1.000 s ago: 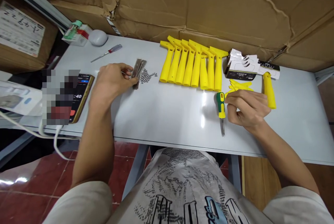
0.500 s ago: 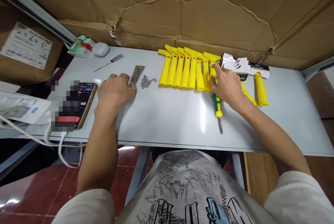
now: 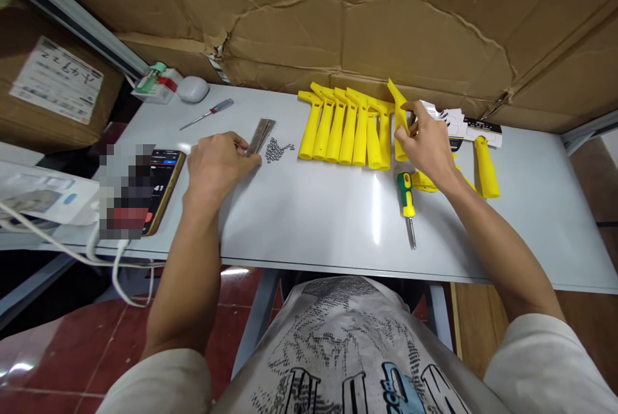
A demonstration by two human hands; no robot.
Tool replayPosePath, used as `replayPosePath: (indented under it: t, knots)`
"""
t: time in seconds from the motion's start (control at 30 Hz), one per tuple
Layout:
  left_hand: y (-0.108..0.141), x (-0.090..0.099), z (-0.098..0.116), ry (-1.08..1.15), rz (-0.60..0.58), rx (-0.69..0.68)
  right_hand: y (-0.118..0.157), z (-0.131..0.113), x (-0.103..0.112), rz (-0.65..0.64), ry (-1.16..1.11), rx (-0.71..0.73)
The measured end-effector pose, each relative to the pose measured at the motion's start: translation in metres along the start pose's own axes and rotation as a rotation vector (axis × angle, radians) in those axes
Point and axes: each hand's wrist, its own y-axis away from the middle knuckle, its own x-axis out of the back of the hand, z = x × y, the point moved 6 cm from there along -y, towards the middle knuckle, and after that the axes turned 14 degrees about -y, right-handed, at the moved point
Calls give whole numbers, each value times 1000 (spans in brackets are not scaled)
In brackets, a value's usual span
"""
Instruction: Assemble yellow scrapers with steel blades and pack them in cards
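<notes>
My left hand [image 3: 219,159] is closed at the near end of thin flat metal strips [image 3: 261,134], with the fingertips pressed together on them. Just right of these strips lies a small heap of silver screws [image 3: 275,150]. My right hand [image 3: 429,143] pinches a yellow plastic handle [image 3: 400,114] at the right end of a row, and this handle is tilted away from its neighbours. The other yellow handles [image 3: 345,127] lie side by side, their angled heads towards the cardboard. Below my right hand rests a green and yellow screwdriver [image 3: 406,201].
More yellow parts [image 3: 425,182] lie under my right forearm, and a single yellow handle [image 3: 485,169] lies farther right. White and black printed cards [image 3: 451,121] are behind my right hand. A slim screwdriver [image 3: 207,114], a phone [image 3: 167,188] with cables and a cardboard box [image 3: 58,79] stand left.
My right hand has lifted and shifted the end yellow handle to the right, out of the row. My left fingers have closed in on the metal strips.
</notes>
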Motion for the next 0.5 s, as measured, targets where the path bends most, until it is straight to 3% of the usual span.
replayPosePath:
  t: [0.17,0.37,0.5]
  knots:
    - [-13,-4,-2,14,0,-79,20,-13,26,111,-171,127]
    - [-48,-2,5,-15,-1,-218,72,-20,67,338,-323,302]
    - [-56,-3,9,0,5,-230,117,-26,70,322,-429,327]
